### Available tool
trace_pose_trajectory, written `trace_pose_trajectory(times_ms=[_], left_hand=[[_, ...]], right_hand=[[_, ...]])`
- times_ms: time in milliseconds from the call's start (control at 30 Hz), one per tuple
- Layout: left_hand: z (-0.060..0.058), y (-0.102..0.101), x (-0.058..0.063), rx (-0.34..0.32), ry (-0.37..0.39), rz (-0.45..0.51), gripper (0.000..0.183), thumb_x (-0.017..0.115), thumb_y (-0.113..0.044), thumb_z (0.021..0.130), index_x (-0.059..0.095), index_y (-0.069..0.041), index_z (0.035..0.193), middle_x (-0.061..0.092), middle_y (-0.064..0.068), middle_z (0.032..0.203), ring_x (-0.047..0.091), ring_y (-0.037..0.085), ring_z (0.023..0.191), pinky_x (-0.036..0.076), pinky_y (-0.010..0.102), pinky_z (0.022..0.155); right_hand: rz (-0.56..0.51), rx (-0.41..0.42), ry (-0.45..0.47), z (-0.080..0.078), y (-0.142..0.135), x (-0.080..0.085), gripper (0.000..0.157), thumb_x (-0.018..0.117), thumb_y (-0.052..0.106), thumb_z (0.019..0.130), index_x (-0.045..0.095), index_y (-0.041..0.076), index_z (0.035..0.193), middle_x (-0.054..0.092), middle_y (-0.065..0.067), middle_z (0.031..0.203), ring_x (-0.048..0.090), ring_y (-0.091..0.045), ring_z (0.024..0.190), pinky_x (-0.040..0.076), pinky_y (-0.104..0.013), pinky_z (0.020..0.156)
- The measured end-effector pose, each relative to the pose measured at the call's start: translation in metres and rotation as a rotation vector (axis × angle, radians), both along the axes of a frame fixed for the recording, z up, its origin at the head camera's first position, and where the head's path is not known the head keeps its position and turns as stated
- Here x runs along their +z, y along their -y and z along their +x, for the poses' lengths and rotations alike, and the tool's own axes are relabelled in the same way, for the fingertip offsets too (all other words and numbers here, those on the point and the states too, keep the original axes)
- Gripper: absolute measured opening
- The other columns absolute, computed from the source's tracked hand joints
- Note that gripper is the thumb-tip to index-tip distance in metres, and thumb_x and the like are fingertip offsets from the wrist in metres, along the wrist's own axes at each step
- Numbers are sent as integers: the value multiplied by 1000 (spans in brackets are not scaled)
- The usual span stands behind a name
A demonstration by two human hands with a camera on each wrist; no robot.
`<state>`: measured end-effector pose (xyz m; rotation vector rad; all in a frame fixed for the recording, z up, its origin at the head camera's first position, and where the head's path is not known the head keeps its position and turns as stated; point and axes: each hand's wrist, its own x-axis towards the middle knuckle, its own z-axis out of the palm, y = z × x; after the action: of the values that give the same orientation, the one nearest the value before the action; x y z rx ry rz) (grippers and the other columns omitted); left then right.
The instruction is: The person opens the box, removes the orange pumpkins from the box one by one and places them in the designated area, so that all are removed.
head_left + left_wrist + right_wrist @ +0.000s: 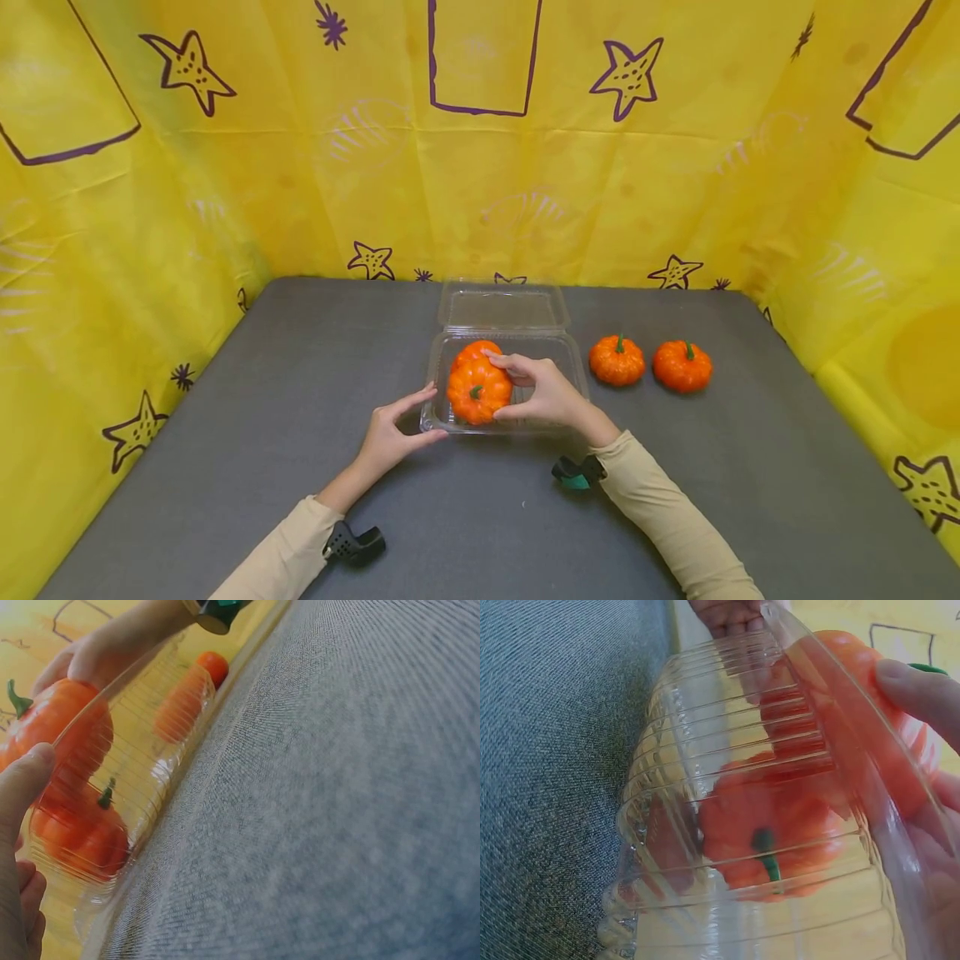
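An open clear plastic clamshell container (551, 358) lies in the middle of the table. My right hand (547, 396) grips a small orange pumpkin (477, 396) between thumb and fingers, partly above the container's rim. Another pumpkin (780, 840) sits inside, seen through the ribbed wall in the right wrist view; from the head view the held one largely covers it. At the container's left front corner, my left hand (390, 433) holds the edge, its thumb (34, 769) against the rim in the left wrist view.
Two more orange pumpkins with green stems, one nearer (617, 361) and one farther right (682, 367), stand on the grey table (315, 358) beside the container. The hinged lid (504, 308) lies back toward the yellow patterned curtain (480, 192).
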<state>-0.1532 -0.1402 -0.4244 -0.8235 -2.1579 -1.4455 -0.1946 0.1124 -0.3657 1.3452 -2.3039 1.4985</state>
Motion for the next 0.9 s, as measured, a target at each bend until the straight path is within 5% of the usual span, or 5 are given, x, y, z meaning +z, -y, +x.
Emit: trace_pose_trajectory(times_ms=[300,600,900], left_hand=[[0,1,-3,6,-27,0,55,82,5,55,59,14,104,57,25,107,56,34,100,37,22,91],[0,0,-1,9,-26,-9,55,81,6,55,58,14,104,58,25,107,56,35,99,37,21,91],[0,-1,0,7,-19,-10,55,82,6,55,59,14,104,58,25,107,55,36,99,37,21,90]], right_hand=[[-49,-11,44,2,0,0,59,78,-9,59,52,-17,111,56,-28,109,59,-36,91,49,-35,74],[-139,-14,222,2,-2,1,51,74,-12,63,53,-15,109,50,-26,119,54,-38,101,48,-41,76],[-138,-40,256,4,-4,1,49,75,-11,64,54,-13,109,51,-23,119,54,-35,103,47,-42,77]])
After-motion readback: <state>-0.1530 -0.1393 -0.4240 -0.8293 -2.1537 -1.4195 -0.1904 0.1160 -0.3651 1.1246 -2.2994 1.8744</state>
